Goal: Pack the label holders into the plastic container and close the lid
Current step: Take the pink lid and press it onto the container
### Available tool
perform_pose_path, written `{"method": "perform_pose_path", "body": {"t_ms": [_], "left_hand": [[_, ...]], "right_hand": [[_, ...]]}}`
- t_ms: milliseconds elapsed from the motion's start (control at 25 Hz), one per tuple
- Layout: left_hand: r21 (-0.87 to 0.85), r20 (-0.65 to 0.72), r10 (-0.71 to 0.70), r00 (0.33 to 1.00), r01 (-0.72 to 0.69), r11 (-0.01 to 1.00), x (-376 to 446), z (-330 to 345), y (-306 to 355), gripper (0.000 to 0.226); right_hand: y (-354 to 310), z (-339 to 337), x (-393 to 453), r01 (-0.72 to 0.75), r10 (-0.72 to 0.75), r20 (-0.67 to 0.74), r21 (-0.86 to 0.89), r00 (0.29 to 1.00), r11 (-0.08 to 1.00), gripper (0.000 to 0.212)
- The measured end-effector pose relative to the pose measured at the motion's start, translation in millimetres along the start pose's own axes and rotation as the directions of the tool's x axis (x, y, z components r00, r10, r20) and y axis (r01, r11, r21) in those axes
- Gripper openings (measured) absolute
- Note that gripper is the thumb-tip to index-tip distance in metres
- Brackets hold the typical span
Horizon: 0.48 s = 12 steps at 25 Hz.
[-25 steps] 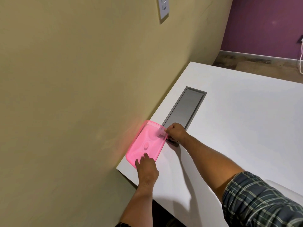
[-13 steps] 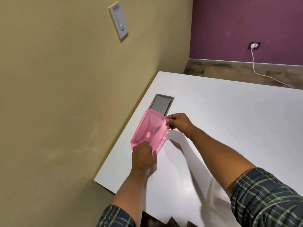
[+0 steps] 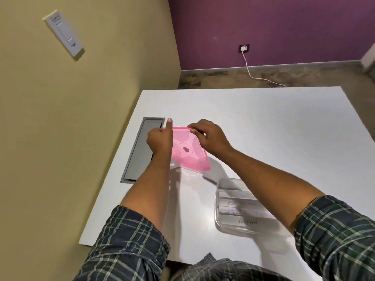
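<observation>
A translucent pink lid (image 3: 187, 151) hangs tilted above the white table (image 3: 274, 126), held between both hands. My left hand (image 3: 160, 138) grips its left edge, with one finger sticking up. My right hand (image 3: 211, 138) pinches its far right edge. A clear plastic container (image 3: 237, 207) stands on the table near the front right, under my right forearm. Several label holders (image 3: 235, 194) with white paper slips lie inside it; one slip has handwriting.
A grey metal cable hatch (image 3: 142, 151) is set into the table along the left edge, beside the beige wall (image 3: 81, 138). A white cable (image 3: 255, 76) runs from a wall socket across the floor beyond the table.
Both hands lifted the pink lid off the table's left corner and carried it right, towards the middle. The view swung right, bringing the clear container into sight.
</observation>
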<state>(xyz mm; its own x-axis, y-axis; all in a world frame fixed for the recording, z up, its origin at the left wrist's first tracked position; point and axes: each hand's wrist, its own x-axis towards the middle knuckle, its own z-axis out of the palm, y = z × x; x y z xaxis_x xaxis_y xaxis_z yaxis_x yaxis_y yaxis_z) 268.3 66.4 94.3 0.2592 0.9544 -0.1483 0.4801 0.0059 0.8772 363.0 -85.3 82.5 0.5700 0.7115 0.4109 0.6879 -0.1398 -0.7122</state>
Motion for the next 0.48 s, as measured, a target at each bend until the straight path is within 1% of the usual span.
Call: {"method": "perform_pose_path", "body": {"t_ms": [40,120,160,200,240,320,400,440,480], "left_hand": [[-0.063,0.025,-0.07,0.997,0.071,0.995,1,4,0,0.047],[-0.224,0.116,-0.189,0.975,0.21,0.952,0,12,0,0.031],[-0.285,0.178,-0.215,0.96,0.259,0.923,-2,14,0,0.023],[-0.315,0.239,-0.219,0.946,0.289,0.904,-4,16,0,0.017],[-0.315,0.297,-0.21,0.932,0.303,0.9,-6,17,0,0.013],[-0.272,0.417,-0.174,0.892,0.305,0.913,-8,17,-2,0.013],[-0.248,0.532,-0.131,0.836,0.302,0.921,-14,14,-6,0.016],[-0.239,0.569,-0.122,0.813,0.306,0.922,-18,13,-9,0.015],[-0.225,0.593,-0.124,0.796,0.312,0.923,-23,12,-13,0.011]], "right_hand": [[-1,-6,-5,0.086,-0.087,-0.005,-0.076,0.996,0.993,0.019],[-2,-16,-16,0.226,-0.221,0.05,-0.183,0.974,0.957,0.023],[-1,-20,-21,0.263,-0.249,0.092,-0.195,0.964,0.945,0.025],[1,-24,-27,0.266,-0.245,0.133,-0.179,0.96,0.947,0.028],[3,-29,-33,0.232,-0.208,0.165,-0.144,0.964,0.962,0.031],[12,-43,-44,0.087,-0.074,0.186,-0.064,0.98,0.994,0.032],[28,-60,-56,-0.077,0.084,0.13,-0.055,0.988,0.996,0.031],[38,-69,-62,-0.179,0.184,0.083,-0.071,0.979,0.981,0.034],[49,-77,-69,-0.3,0.304,0.034,-0.089,0.952,0.95,0.043]]}}
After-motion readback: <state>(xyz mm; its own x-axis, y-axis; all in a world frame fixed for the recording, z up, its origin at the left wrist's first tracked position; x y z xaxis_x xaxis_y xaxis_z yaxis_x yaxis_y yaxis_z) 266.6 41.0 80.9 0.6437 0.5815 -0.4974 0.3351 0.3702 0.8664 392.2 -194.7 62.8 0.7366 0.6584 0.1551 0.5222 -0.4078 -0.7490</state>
